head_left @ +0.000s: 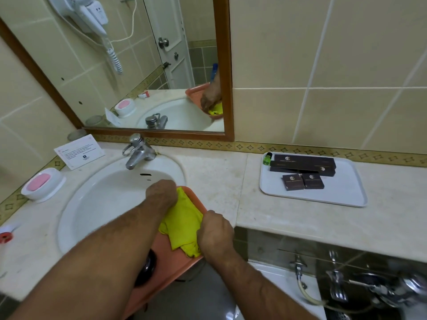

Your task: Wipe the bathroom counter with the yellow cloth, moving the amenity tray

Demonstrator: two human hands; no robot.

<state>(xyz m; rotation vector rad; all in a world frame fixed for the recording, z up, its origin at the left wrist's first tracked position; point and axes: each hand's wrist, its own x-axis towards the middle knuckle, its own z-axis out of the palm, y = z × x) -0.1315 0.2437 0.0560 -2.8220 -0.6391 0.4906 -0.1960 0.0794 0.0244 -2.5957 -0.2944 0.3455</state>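
The yellow cloth [182, 224] lies crumpled on an orange tray [161, 280] that hangs over the front edge of the sink [97, 197], partly off the counter [217, 179]. The left hand [161, 192] is curled over the cloth's far end, and the right hand [215, 234] is closed in a fist on its near corner, so both have hold of it.

The risk, as I judge it, is that orange tray: it seems to rest on little more than the basin rim, and a pull on the cloth could tip it toward the floor, along with the dark round thing [147, 269] on it (too hidden by the forearm to name). Lifting the cloth straight up would be safer than dragging.

The cloth looks soft and thin, folding into loose creases. The orange tray is smooth plastic with a raised lip. The counter is pale, mottled stone, polished and faintly smudged. Well to the right sits the white amenity tray [346, 197], flat with rounded corners, carrying dark boxes [302, 181] and a small green bottle [267, 159] that could slide if it is moved carelessly.
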